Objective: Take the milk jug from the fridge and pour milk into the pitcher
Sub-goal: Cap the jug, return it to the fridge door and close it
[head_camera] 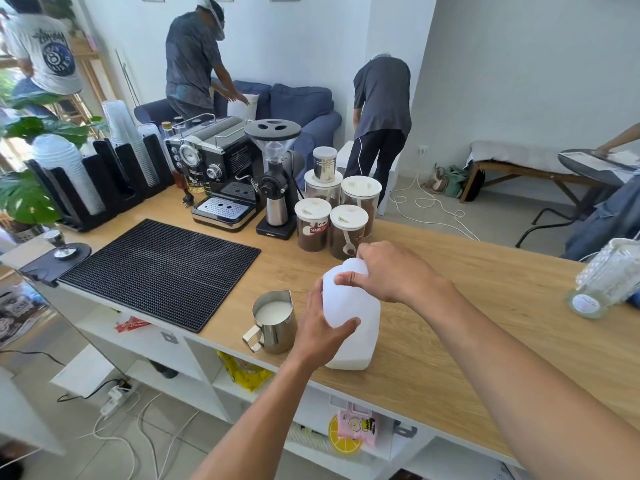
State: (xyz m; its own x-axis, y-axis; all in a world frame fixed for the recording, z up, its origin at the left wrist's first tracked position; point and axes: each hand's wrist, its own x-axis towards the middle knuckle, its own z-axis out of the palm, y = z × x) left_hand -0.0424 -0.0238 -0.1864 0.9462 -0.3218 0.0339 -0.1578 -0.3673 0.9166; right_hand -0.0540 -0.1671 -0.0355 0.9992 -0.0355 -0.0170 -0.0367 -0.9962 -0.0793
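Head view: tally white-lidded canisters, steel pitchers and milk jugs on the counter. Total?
White-lidded canisters: 4
Steel pitcher: 1
Milk jug: 1
Total: 6

Both forearms bare to frame edge — left hand & right hand bare too.
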